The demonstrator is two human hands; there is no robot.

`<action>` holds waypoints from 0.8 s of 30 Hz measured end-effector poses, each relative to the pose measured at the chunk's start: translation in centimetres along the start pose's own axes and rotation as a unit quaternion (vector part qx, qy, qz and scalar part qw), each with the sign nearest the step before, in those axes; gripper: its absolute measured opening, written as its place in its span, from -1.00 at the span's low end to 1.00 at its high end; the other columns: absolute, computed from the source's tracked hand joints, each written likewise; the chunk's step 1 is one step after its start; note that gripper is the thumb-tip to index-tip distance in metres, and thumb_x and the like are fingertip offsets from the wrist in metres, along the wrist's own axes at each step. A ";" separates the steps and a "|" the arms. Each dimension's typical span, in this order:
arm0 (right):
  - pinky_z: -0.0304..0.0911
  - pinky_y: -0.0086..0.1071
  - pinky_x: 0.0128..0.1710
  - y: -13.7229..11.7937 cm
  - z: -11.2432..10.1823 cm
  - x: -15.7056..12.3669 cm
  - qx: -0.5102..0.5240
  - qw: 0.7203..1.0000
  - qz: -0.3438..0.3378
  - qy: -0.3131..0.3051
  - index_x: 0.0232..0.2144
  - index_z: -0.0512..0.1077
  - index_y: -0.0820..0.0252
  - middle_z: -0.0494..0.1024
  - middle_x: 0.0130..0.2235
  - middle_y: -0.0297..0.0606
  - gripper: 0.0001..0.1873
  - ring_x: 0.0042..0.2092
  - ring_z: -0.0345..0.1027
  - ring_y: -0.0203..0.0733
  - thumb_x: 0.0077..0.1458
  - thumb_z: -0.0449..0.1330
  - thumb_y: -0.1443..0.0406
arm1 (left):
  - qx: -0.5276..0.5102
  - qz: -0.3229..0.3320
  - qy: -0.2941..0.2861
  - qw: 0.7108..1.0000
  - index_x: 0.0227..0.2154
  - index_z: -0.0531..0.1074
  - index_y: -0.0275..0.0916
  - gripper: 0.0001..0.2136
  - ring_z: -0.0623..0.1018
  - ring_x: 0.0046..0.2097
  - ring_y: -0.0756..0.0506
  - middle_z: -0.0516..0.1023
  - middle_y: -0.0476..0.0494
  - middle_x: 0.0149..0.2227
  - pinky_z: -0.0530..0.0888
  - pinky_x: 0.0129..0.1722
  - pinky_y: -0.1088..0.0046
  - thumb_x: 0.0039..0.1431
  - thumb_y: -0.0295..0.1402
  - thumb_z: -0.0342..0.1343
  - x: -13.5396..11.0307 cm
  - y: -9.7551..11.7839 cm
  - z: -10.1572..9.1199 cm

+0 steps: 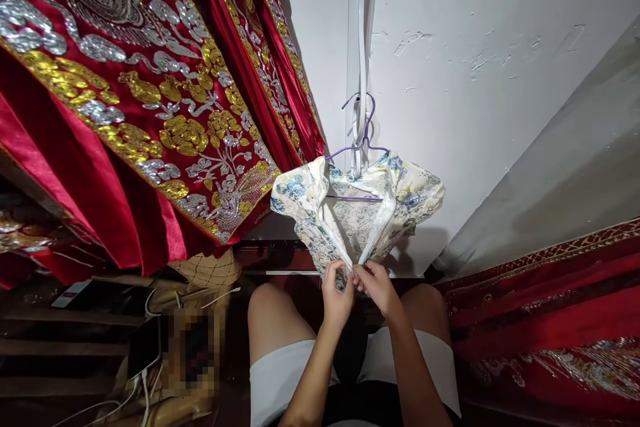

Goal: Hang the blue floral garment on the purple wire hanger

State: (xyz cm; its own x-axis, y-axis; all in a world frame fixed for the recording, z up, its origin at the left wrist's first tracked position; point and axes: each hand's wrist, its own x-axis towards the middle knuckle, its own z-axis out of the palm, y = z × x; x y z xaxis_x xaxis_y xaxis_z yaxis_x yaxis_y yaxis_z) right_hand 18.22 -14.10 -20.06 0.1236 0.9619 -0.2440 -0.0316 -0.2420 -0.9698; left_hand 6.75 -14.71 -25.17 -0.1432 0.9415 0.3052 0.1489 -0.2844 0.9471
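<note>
A white garment with a blue and yellow flower print (410,193) hangs on a purple wire hanger (367,123) against the white wall. Its front opening runs down to a point just above my knees. My left hand (336,299) pinches the left edge of the opening at its lower end. My right hand (379,288) pinches the right edge right beside it. The fingertips of both hands meet at the closure, fingers pressed together on the fabric.
Red satin robes with gold and silver embroidery (150,113) hang close on the left. More red embroidered cloth (550,320) lies at the right. White cables (150,373) and clutter sit at lower left. A white conduit (359,27) runs up the wall.
</note>
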 end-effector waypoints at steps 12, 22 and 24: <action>0.06 -0.41 -0.57 0.5 -1.4 -0.7 0.024 0.998 -0.042 -0.050 -0.55 0.47 0.21 0.39 -0.60 -0.34 -0.37 -0.55 0.18 -0.32 -0.18 0.35 -0.26 | -0.069 -0.047 -0.031 0.996 -0.22 0.42 -0.13 -0.84 0.56 -0.32 -0.14 0.54 -0.05 -0.40 0.46 -0.21 0.33 0.23 -0.20 0.19 -0.4 1.6 0.9; -0.13 -0.45 -0.61 0.1 -1.5 -1.1 0.112 0.993 0.012 -0.026 -0.57 0.46 0.24 0.28 -0.66 -0.45 -0.50 -0.60 0.02 -0.41 -0.30 0.48 -0.05 | -0.053 -0.031 0.008 0.998 -0.23 0.41 -0.20 -0.82 0.56 -0.27 -0.10 0.54 -0.09 -0.33 0.49 -0.19 0.38 0.19 -0.26 0.22 -0.6 1.1 0.8; -0.19 -0.46 -0.62 -0.1 -1.1 -1.1 0.147 0.988 0.028 -0.036 -0.57 0.45 0.23 0.24 -0.66 -0.48 -0.51 -0.60 -0.02 -0.44 -0.34 0.50 -0.01 | -0.048 -0.019 0.014 0.999 -0.24 0.42 -0.21 -0.84 0.55 -0.29 -0.08 0.53 -0.08 -0.33 0.49 -0.22 0.42 0.21 -0.26 0.20 -0.5 1.0 0.7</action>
State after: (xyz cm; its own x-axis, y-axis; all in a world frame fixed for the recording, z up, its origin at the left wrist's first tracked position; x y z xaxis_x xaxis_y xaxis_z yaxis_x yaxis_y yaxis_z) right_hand 19.14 -15.23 -19.73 0.0429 0.9574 -0.2856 -0.3241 -0.2571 -0.9104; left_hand 7.62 -15.39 -24.41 -0.1754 0.9469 0.2695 0.0478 -0.2653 0.9630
